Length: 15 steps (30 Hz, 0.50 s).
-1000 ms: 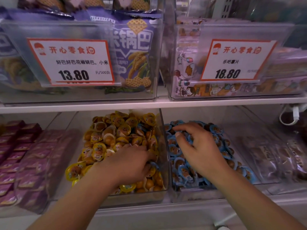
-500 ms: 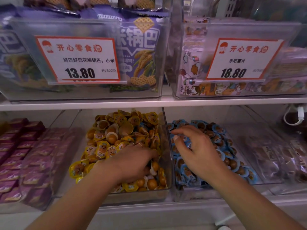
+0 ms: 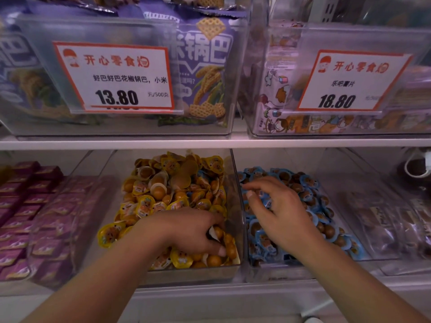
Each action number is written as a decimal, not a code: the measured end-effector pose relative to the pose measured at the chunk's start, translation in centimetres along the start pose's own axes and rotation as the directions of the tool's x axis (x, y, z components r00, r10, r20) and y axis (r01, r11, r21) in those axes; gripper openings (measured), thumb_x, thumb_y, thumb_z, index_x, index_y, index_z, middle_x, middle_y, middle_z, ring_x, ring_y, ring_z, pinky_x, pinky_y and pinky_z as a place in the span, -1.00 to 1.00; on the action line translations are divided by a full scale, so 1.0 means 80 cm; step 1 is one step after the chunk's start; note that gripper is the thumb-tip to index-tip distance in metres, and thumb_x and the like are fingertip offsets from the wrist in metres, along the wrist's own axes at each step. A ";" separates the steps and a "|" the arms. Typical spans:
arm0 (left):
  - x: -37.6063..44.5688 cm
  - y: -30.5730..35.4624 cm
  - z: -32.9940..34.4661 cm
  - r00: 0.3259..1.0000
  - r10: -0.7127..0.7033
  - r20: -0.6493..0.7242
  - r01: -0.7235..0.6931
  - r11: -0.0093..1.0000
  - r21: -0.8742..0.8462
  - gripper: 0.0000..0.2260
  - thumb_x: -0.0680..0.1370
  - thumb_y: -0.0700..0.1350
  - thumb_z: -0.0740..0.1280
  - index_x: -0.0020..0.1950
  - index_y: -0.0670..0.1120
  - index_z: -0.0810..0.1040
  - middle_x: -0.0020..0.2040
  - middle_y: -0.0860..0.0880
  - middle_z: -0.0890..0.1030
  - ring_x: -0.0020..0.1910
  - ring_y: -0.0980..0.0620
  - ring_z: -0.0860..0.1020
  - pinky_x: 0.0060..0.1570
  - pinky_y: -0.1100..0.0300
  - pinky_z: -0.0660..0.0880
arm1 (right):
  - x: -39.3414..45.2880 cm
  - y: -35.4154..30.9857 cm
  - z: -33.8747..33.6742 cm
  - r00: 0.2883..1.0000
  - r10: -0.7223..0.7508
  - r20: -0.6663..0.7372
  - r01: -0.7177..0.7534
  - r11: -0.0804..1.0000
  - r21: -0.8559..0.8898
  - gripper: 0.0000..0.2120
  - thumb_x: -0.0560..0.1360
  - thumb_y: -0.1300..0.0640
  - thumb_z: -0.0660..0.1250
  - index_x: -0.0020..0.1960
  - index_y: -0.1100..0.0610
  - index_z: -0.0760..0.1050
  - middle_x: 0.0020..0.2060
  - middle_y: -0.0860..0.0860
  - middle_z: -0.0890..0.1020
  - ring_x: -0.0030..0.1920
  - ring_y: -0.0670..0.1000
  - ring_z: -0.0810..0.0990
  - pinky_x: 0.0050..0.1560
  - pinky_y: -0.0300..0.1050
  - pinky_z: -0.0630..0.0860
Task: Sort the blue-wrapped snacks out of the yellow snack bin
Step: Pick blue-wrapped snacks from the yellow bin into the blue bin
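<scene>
- On the lower shelf [image 3: 210,143], seen from my head camera, a clear bin of yellow-wrapped snacks [image 3: 172,180] sits just left of a clear bin of blue-wrapped snacks [image 3: 303,190], the two bins touching wall to wall.
- My left hand [image 3: 186,231] is down in the yellow snack bin [image 3: 235,206] at its front right corner, knuckles up, fingers curled into the pile; a pale wrapper edge shows between thumb and forefinger, but I cannot tell whether I am pinching that piece or only digging among them.
- A little blue shows among the yellow wrappers, near the right wall towards the back of the yellow snack bin.
- My right hand [image 3: 277,210] is over the blue pile in the neighbouring bin [image 3: 279,272], near its left wall, fingers loosely bent and spread, the fingertips touching the snacks; I cannot see anything held in it.
- To the left of the yellow snack bin lies a bin of purple packets [image 3: 35,213].
- To the right of the blue bin is a bin of dark wrapped goods [image 3: 396,220], blurred.
- On the shelf above, two clear bins carry price cards: the left card [image 3: 114,76] reads 13.80 in front of purple bags [image 3: 205,66], the right card [image 3: 352,81] reads 18.80.
- A white cable [image 3: 417,164] loops at the far right under that shelf.
</scene>
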<state>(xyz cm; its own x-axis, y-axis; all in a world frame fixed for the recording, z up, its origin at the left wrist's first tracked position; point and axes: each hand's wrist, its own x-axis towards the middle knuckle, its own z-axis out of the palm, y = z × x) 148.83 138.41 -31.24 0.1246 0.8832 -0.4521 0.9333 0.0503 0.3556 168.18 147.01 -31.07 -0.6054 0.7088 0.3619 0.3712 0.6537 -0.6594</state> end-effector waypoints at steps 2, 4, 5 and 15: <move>-0.003 0.002 -0.002 0.999 -0.033 0.041 0.034 0.999 -0.028 -0.44 0.40 0.28 0.43 0.35 0.20 0.38 0.13 0.14 0.58 0.12 0.04 0.55 0.13 0.09 0.52 | 0.001 0.000 0.001 1.000 0.005 -0.003 -0.005 1.000 0.003 -0.80 0.59 0.09 0.28 0.15 0.04 0.62 0.05 -0.12 0.59 0.08 -0.20 0.53 0.10 -0.47 0.37; -0.003 0.007 -0.003 0.997 -0.060 0.053 0.062 0.997 -0.043 -0.41 0.33 0.23 0.46 0.33 0.23 0.39 -0.08 0.23 0.55 0.02 0.08 0.57 0.06 0.15 0.55 | 0.002 -0.001 0.002 1.000 0.001 -0.008 -0.001 1.000 0.005 -0.80 0.59 0.10 0.29 0.15 0.05 0.62 0.06 -0.11 0.60 0.09 -0.17 0.54 0.13 -0.34 0.43; -0.003 0.010 -0.003 0.996 -0.063 0.057 0.067 0.995 -0.071 -0.41 0.32 0.18 0.47 0.31 0.23 0.41 -0.15 0.25 0.53 -0.04 0.11 0.57 0.01 0.19 0.55 | 0.002 -0.001 0.003 1.000 -0.003 -0.006 0.003 1.000 0.009 -0.80 0.59 0.10 0.29 0.16 0.05 0.62 0.06 -0.10 0.60 0.08 -0.16 0.55 0.14 -0.28 0.45; 0.003 0.018 0.009 0.996 -0.056 -0.075 0.066 0.987 0.147 -0.51 0.33 0.12 0.45 0.23 0.13 0.49 0.06 0.03 0.63 0.04 -0.05 0.57 0.00 0.08 0.56 | 0.002 0.001 0.001 1.000 0.004 0.013 -0.004 1.000 0.005 -0.80 0.59 0.10 0.29 0.15 0.02 0.63 0.06 -0.12 0.60 0.09 -0.17 0.55 0.15 -0.16 0.50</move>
<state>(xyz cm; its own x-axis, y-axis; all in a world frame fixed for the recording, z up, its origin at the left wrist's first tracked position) 150.43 138.38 -31.45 0.0469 0.9117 -0.4083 0.9788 0.0396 0.2009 168.00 147.14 -31.11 -0.6134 0.7077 0.3505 0.3699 0.6496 -0.6642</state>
